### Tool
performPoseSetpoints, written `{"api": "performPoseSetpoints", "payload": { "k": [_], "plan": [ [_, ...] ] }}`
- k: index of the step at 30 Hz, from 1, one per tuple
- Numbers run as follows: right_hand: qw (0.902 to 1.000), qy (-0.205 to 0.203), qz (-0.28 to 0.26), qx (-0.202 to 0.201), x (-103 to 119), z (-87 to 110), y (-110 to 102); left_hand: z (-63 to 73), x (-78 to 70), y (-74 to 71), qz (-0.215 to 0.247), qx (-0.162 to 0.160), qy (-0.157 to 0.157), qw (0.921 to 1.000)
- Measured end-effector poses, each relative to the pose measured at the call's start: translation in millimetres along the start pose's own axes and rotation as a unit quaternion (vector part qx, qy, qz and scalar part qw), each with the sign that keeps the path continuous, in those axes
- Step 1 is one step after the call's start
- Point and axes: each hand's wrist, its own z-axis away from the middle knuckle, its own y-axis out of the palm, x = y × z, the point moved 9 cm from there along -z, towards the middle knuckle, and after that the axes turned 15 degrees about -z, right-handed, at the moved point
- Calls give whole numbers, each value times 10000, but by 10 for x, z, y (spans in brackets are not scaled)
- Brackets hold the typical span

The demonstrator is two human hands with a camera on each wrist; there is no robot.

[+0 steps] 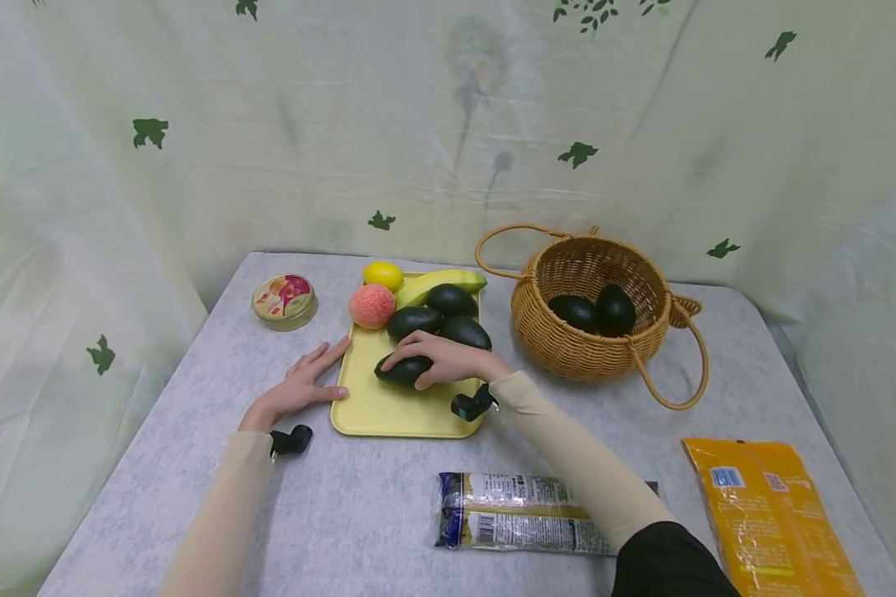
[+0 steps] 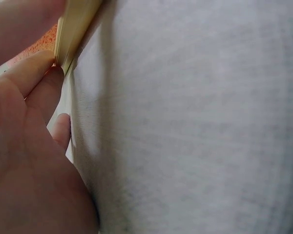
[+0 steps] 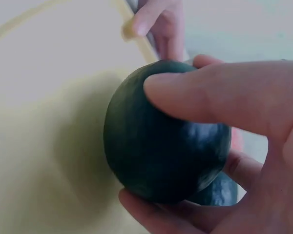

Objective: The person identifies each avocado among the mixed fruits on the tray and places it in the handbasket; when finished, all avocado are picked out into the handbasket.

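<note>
My right hand grips a dark avocado over the yellow tray; thumb and fingers wrap it from opposite sides in the right wrist view. Behind it on the tray are three more avocados, a green-yellow banana, a pinkish-red peach and a yellow lemon. My left hand lies at the tray's left edge, fingers and thumb stretched out, fingertips against the rim. Two further avocados lie inside the wicker basket, right of the tray.
A round tin with a fruit label stands left of the tray. In front, a clear-and-blue printed packet lies partly under my right forearm. An orange bag lies at the front right. The basket's looped handles stick out sideways.
</note>
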Motion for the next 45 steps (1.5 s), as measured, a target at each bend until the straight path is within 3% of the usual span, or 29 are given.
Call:
{"api": "performPoseSetpoints", "payload": {
  "k": [6, 13, 18, 23, 27, 36, 45],
  "plan": [
    [9968, -443, -643, -179, 129, 138, -101, 8, 1, 7, 82, 13, -50, 10000],
    [9861, -424, -1521, -521, 252, 390, -326, 3, 18, 11, 123, 1, -104, 9999],
    [9716, -230, -2145, -969, 255, 603, -538, 15, 13, 8, 169, -23, -68, 9998],
    [9513, -180, -2757, -1368, 247, 872, -764, 15, 1, 4, 140, -48, -13, 9999],
    [9430, -317, -2810, -1757, 255, 1139, -999, 13, -12, 0, 156, -57, 13, 9999],
    [9088, -209, -2953, -2939, 131, 1801, -1504, 17, -6, -7, 129, -92, -1, 9999],
    [8862, 203, -2862, -3637, -183, 2308, -1706, 14, 14, 15, 157, -70, -74, 9998]
  ]
}}
